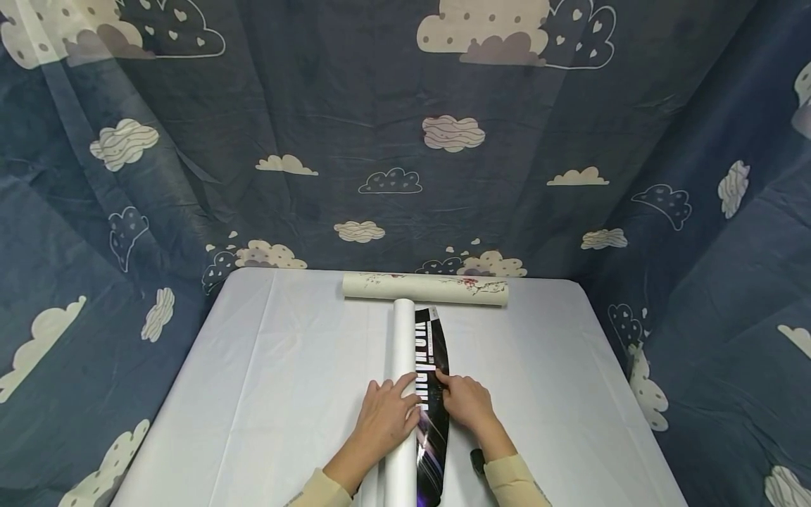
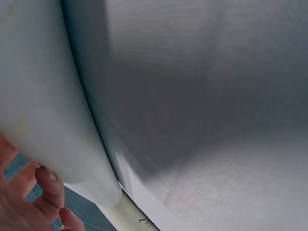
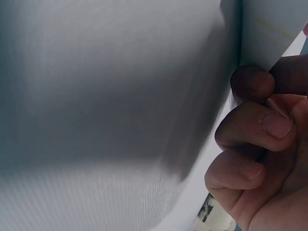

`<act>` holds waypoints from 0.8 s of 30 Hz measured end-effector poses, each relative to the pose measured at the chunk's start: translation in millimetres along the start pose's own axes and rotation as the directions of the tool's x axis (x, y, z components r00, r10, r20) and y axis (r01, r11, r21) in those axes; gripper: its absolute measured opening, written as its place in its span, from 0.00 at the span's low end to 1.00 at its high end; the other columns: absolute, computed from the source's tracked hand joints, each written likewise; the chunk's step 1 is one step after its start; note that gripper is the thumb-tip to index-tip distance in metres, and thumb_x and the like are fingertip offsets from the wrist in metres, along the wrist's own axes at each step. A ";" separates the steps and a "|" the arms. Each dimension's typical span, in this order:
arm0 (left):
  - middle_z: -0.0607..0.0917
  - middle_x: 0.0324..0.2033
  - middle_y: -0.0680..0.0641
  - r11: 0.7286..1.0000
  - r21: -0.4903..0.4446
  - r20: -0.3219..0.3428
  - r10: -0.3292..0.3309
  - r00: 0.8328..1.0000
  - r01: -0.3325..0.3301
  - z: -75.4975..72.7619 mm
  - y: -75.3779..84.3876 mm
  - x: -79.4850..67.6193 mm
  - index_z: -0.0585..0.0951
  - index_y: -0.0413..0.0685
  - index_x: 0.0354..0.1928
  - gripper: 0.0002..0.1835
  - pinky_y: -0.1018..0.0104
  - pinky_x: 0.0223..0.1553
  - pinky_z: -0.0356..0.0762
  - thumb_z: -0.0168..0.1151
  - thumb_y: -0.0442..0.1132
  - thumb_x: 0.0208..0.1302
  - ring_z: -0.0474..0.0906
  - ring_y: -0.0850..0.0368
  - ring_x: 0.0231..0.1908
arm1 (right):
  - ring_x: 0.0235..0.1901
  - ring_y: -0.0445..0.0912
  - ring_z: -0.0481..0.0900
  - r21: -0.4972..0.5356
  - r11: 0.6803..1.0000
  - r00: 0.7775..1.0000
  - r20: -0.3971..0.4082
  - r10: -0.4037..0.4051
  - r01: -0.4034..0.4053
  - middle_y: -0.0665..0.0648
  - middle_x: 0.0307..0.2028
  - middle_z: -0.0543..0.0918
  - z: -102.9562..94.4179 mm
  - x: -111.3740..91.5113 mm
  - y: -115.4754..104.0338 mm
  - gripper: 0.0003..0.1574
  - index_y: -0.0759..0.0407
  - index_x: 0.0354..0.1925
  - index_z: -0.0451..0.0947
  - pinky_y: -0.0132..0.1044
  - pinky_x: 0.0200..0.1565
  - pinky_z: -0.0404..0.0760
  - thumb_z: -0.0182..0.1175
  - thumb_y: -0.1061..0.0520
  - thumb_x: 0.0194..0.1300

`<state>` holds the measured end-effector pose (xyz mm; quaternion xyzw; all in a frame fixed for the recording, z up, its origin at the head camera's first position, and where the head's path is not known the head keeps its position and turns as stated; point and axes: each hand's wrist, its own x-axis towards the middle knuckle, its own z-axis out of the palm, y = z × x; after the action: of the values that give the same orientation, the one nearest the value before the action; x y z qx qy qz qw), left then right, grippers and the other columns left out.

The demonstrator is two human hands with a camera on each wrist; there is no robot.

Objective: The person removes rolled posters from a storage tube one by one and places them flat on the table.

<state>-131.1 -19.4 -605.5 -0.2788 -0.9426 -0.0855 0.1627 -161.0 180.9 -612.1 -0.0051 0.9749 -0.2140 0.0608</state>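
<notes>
A rolled poster point(image 1: 400, 465) lies lengthwise on the table, white on the outside. Its loose edge shows a glossy black printed strip point(image 1: 433, 436) with white lettering and purple streaks. My left hand point(image 1: 385, 412) rests over the white roll, fingers reaching across toward the strip; in the left wrist view, bent fingertips point(image 2: 48, 180) lie against the pale roll. With the right hand point(image 1: 467, 403) I pinch the strip's right edge, thumb on top. Curled fingers point(image 3: 255, 125) show beside the sheet's pale underside in the right wrist view.
Across the far end of the white-covered table point(image 1: 304, 366) lies a cream roll point(image 1: 424, 287) with red blossoms and dark branches, right beyond the poster's tip. A dark blue curtain point(image 1: 380, 105) with cloud prints hangs behind and on both sides.
</notes>
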 end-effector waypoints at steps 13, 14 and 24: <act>0.80 0.71 0.51 1.000 0.008 0.035 0.001 0.999 -0.002 -1.4 -7.6 0.9 0.91 0.72 0.53 0.16 0.62 0.34 0.60 0.68 0.52 0.65 0.82 0.54 0.36 | 0.26 0.49 0.74 -0.012 1.000 1.000 0.011 0.005 -0.005 0.67 0.43 0.91 -6.4 0.0 13.7 0.31 0.46 0.69 0.81 0.44 0.27 0.71 0.66 0.57 0.69; 0.79 0.72 0.52 1.000 0.008 0.042 0.002 0.999 -0.002 -1.4 -8.3 0.6 0.91 0.73 0.54 0.16 0.62 0.35 0.60 0.67 0.52 0.65 0.82 0.54 0.36 | 0.26 0.49 0.73 -0.005 1.000 1.000 0.014 0.003 -0.003 0.65 0.39 0.91 -7.1 -0.5 15.2 0.31 0.46 0.69 0.81 0.44 0.27 0.70 0.67 0.56 0.69; 0.78 0.72 0.52 1.000 -0.022 0.074 -0.017 0.997 0.018 0.0 -12.4 -0.4 0.90 0.71 0.53 0.19 0.60 0.37 0.63 0.68 0.65 0.65 0.84 0.53 0.41 | 0.22 0.45 0.64 0.088 0.996 0.996 0.085 0.006 -0.014 0.49 0.20 0.68 -12.1 -1.6 23.4 0.38 0.48 0.71 0.79 0.37 0.27 0.61 0.75 0.52 0.64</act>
<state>-137.6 -29.9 -606.6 -0.2753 -0.9494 -0.0872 0.1236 -160.5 207.3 -610.8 -0.0066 0.9610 -0.2564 0.1030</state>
